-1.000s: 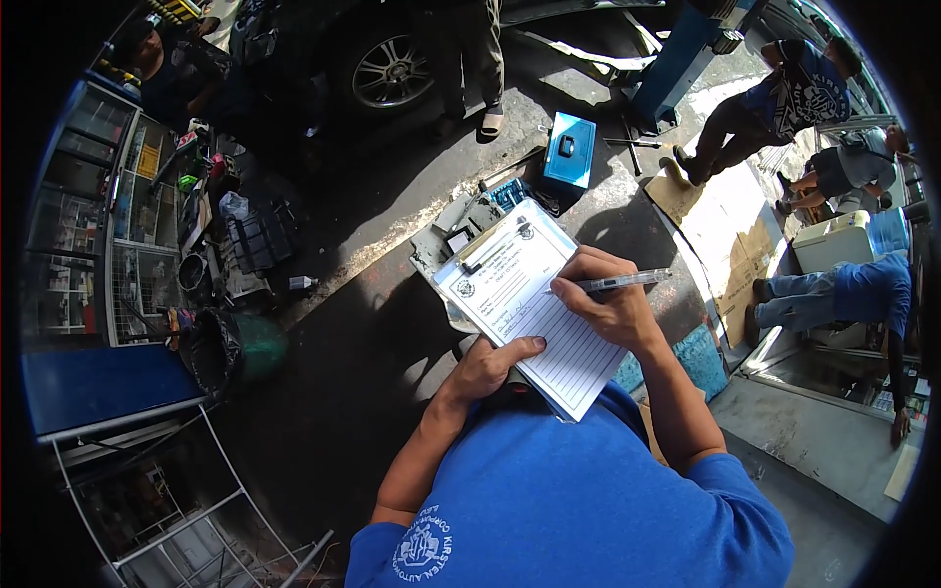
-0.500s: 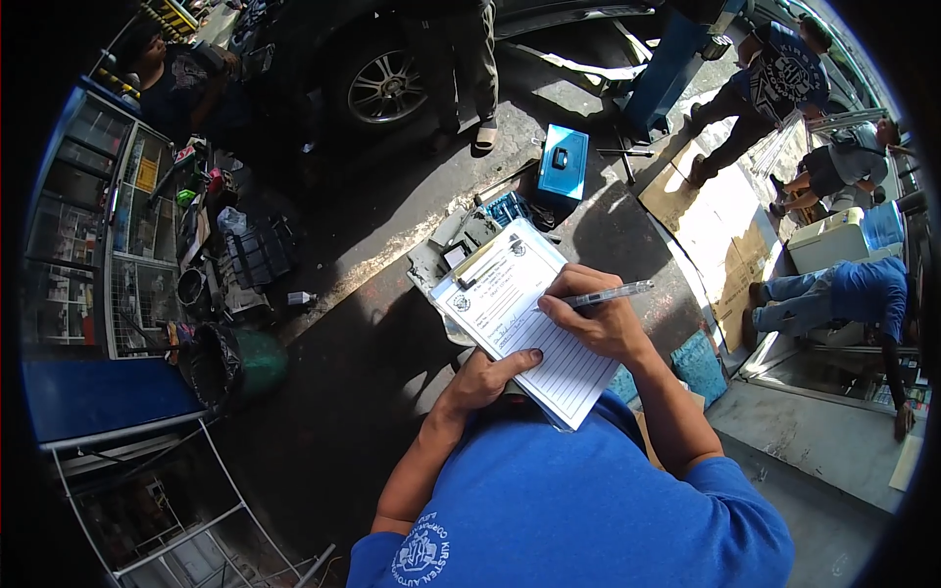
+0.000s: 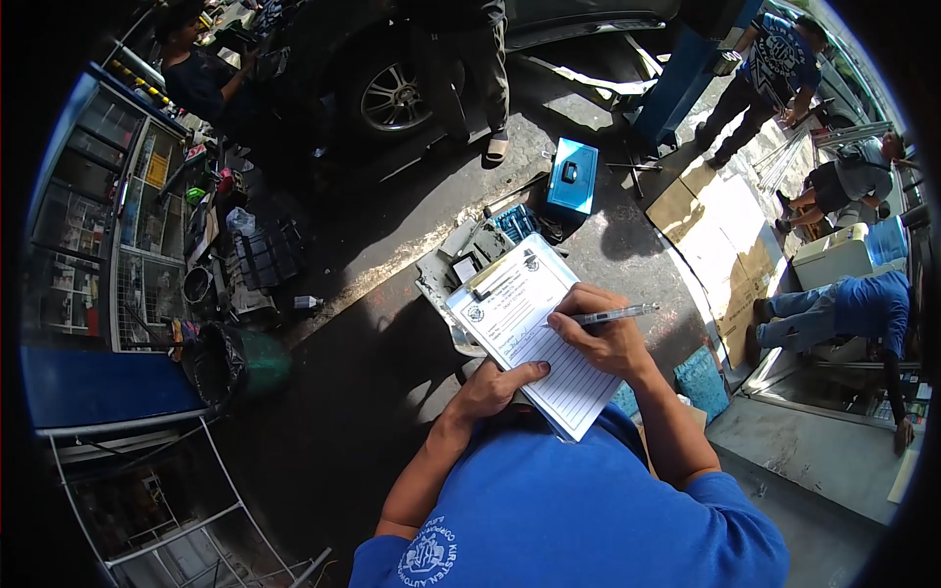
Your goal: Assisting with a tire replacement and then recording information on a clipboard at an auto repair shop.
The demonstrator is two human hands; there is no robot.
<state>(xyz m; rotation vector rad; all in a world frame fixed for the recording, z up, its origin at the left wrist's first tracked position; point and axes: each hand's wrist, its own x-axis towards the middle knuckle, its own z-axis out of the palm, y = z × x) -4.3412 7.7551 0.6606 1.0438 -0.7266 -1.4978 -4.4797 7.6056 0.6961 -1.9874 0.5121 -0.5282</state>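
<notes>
A clipboard (image 3: 484,283) with a metal clip holds a white printed form (image 3: 573,392) with ruled lines, tilted in front of my chest. Some handwriting shows on the form's middle lines. My left hand (image 3: 495,385) grips the clipboard's lower left edge, thumb on top of the paper and fingers hidden underneath. A clear-barrelled pen (image 3: 618,315) sits in the pinch of my right hand (image 3: 605,338), which rests against the form's right side. The pen's tip is hidden behind my fingers.
Beyond the clipboard stand a grey tray (image 3: 441,269), a socket set (image 3: 515,223) and a blue toolbox (image 3: 572,178). Several people are around, one bending at the right (image 3: 843,309). A lined bin (image 3: 235,363) stands left; a car wheel (image 3: 394,96) is ahead, beside a blue post (image 3: 681,73).
The clipboard and both hands sit slightly lower and further right in view, as does most of the scene. At the far left, a person's arm has come into the light. My grips look unchanged.
</notes>
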